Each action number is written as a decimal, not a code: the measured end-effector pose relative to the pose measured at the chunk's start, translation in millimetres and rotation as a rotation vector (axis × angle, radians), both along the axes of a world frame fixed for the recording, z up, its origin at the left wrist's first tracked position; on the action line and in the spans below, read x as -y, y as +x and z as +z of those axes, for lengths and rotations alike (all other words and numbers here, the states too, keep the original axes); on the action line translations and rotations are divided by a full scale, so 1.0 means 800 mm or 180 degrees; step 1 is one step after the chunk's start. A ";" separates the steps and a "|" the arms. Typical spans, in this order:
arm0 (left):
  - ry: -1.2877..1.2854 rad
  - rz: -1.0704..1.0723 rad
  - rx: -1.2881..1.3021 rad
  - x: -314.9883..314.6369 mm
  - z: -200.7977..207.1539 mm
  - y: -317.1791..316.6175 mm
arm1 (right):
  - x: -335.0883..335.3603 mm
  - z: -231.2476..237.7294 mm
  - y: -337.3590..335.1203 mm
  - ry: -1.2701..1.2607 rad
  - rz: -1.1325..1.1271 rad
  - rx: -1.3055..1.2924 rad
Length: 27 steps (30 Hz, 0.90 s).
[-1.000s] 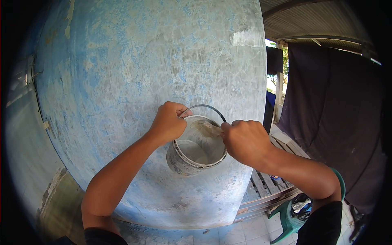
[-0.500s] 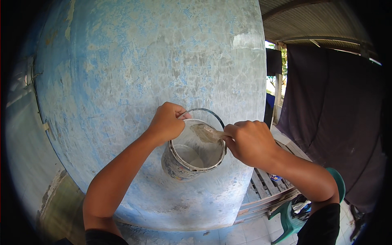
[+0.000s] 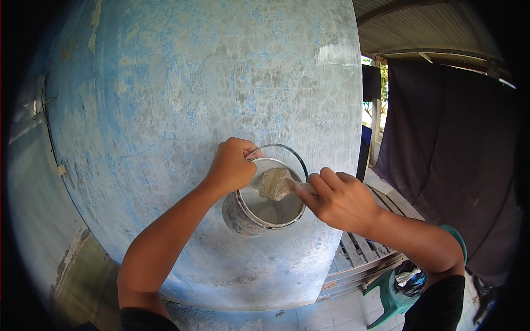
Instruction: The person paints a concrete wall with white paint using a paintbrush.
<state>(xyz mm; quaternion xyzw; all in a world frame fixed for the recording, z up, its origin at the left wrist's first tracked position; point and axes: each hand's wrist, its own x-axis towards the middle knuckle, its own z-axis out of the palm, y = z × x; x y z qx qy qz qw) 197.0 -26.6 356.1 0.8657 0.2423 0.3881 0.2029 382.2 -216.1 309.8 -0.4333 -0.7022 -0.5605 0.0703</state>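
My left hand (image 3: 234, 165) is closed on the thin curved handle and rim side of a paint-spattered bucket (image 3: 243, 215), holding it up in front of the wall. Pale whitish liquid lies in the bottom of the bucket. My right hand (image 3: 342, 199) grips the handle of a wide paintbrush (image 3: 273, 184). The brush head, coated in pale paint, is over the bucket's mouth, inside the rim as seen from above. Whether its bristles touch the bucket's inner wall I cannot tell.
A worn blue-grey wall (image 3: 210, 83) with peeling patches fills the middle; one whiter patch is near its right edge. At right are a slatted wooden bench (image 3: 359, 249), a green plastic chair (image 3: 386, 298) with a dark bag, and a hanging dark cloth (image 3: 452, 154).
The brush has turned so its broad face shows, and it sits slightly lower in the bucket's mouth. The bucket has shifted a little right and tilted differently.
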 end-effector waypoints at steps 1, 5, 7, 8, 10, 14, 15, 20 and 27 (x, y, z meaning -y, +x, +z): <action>0.0006 0.0035 0.0002 -0.002 -0.002 -0.001 | -0.002 -0.002 0.001 -0.0039 -0.0035 0.0144; -0.0065 0.0054 -0.0039 -0.020 -0.009 -0.007 | -0.008 -0.009 0.001 -0.0122 -0.0218 0.0399; -0.0118 0.0101 -0.0049 -0.023 -0.010 -0.008 | -0.014 -0.017 -0.002 -0.0053 -0.0284 0.0476; -0.0131 0.0102 -0.0055 -0.024 -0.011 -0.006 | -0.017 -0.021 -0.003 0.0031 -0.0353 0.0560; -0.0046 0.0059 0.0066 -0.024 -0.013 -0.002 | -0.019 -0.026 -0.007 0.0013 -0.0458 0.0521; -0.0167 0.0032 0.0009 -0.020 -0.011 0.007 | -0.028 -0.037 -0.024 0.0215 -0.0781 0.0449; -0.0105 0.0016 0.0074 -0.024 -0.013 0.010 | -0.030 -0.038 -0.029 0.0212 -0.0783 0.0443; -0.0159 -0.0037 0.0089 -0.034 -0.009 0.017 | -0.030 -0.032 -0.045 -0.0199 -0.1398 0.0424; -0.0630 0.0020 0.0030 -0.035 -0.008 -0.005 | -0.014 -0.008 -0.007 -0.0297 -0.0313 -0.0055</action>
